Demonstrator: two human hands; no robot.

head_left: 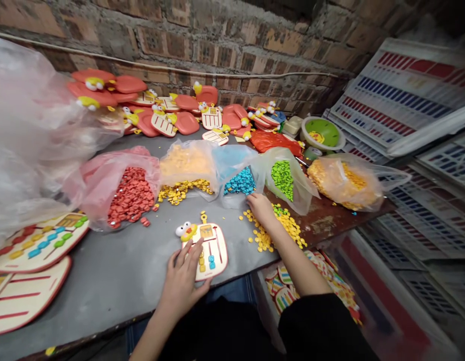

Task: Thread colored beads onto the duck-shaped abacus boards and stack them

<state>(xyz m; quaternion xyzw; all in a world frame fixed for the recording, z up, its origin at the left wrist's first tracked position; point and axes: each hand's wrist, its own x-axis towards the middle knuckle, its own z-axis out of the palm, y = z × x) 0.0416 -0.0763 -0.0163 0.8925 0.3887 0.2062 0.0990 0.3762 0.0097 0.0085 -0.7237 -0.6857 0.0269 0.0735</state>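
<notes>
A cream duck-headed toy bead board (219, 240) with a red rim lies on the grey table in front of me. Yellow and blue beads sit on its lower slots. My left hand (183, 276) holds the board at its left side, fingers over its face and thumb by the lower edge. My right hand (260, 206) reaches to the mouth of a bag of blue beads (240, 181). Its fingers are bent together at the bag's edge; what they pinch, if anything, is too small to make out. Loose yellow pieces (268, 238) lie under the right forearm.
Bags of red beads (130, 198), gold beads (183, 189), green beads (283, 178) and orange pieces (352, 185) line the table. More duck boards (187, 123) are piled by the brick wall. Boards (40, 245) lie at left. A bin (264, 281) and plastic crates (398, 100) stand at right.
</notes>
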